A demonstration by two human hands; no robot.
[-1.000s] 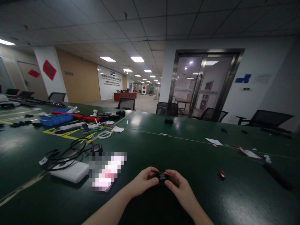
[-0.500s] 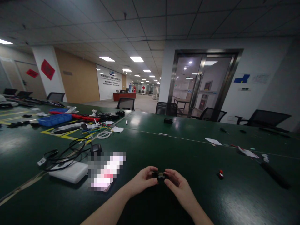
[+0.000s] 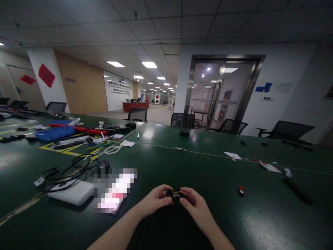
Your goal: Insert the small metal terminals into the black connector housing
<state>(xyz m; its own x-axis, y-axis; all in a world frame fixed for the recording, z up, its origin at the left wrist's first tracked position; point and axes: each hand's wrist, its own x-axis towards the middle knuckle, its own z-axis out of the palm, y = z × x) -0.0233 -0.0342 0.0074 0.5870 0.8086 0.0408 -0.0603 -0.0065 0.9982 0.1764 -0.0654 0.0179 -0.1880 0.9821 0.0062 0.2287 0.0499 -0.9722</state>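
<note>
Between my two hands is a small dark object (image 3: 174,194) with a shiny metallic part in its middle; its kind is too small to make out. The thumb and fingers of my left hand (image 3: 156,200) close around its left end. At the right end, my right hand (image 3: 194,202) pinches it in the same way. Both hands are just above the green table (image 3: 208,173). To the right lies a small red and black piece (image 3: 241,191), apart from my hands. A lit phone (image 3: 118,192), its screen pixelated, lies left of my left hand.
At left are a white box-shaped device (image 3: 73,192), a black cable (image 3: 65,173), a blue tray (image 3: 55,133) and loose wires. A dark-handled tool (image 3: 296,190) and paper (image 3: 270,167) lie at right. A small black box (image 3: 184,133) sits near the far edge, with chairs beyond.
The whole view has shifted slightly, so the scene sits a little further left. Both hands keep their hold on the small dark object, which looks slightly turned.
</note>
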